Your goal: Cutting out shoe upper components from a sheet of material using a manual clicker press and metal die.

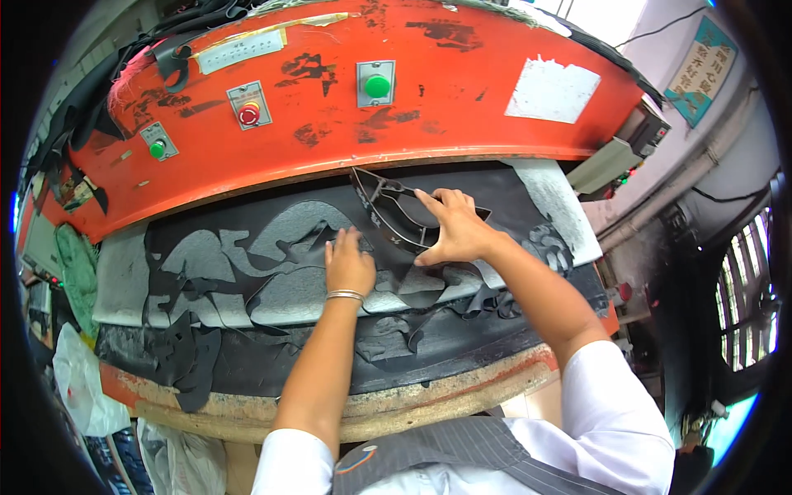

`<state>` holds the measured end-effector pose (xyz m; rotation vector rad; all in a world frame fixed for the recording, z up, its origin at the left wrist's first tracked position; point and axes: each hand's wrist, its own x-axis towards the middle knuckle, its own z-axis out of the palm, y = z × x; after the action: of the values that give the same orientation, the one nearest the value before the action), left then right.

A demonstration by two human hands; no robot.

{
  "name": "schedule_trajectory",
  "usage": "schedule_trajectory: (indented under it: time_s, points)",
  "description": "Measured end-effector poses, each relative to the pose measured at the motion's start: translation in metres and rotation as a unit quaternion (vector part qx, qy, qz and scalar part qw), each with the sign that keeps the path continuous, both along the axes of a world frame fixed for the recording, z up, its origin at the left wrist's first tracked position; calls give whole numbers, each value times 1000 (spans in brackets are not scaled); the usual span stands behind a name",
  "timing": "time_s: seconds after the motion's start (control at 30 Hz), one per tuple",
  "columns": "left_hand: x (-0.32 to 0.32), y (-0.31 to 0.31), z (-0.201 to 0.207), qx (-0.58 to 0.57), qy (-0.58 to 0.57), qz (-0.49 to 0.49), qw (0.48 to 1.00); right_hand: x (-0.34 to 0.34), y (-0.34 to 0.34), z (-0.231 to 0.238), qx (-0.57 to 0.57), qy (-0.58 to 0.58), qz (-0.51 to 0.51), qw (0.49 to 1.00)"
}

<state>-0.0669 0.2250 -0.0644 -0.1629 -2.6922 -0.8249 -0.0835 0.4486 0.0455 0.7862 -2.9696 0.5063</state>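
Observation:
My right hand [458, 229] is closed around a dark metal cutting die [373, 206], a curved blade frame with cross-braces. The die is on or just above a black sheet [503, 186], perhaps leather; contact is hard to tell. To its left, my left hand [350, 266] rests on the sheet, fingers stretched out and nothing visible in them. Curved cut-outs through the sheet's left and near parts show the pale cutting board [122, 285] beneath. The sheet's near edge is left as thin, ragged strips.
Behind the board stands an orange press beam [330, 124] with a red button [248, 114] and green buttons [377, 86]. Black scraps [194, 363] hang over the table's near edge. A white plastic bag [82, 384] hangs at left. A grey box [615, 161] juts out at right.

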Motion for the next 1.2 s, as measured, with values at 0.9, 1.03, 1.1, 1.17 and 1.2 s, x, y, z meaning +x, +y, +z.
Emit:
schedule_trajectory:
  time_s: [0.9, 1.03, 1.1, 1.17, 1.2]
  points:
    - [18, 15, 1, 21, -47, -9, 999, -9, 50, -100, -158, 67, -94, 981]
    - [19, 15, 4, 40, -52, -12, 998, -5, 54, -101, -163, 82, -86, 979]
    - [18, 15, 4, 42, -44, -15, 998, -5, 54, -98, -156, 91, -84, 980]
    - [17, 13, 2, 40, -40, -14, 998, -7, 54, -101, -143, 93, -75, 983]
    - [16, 14, 3, 37, -34, -18, 999, -7, 56, -99, -129, 97, -70, 984]
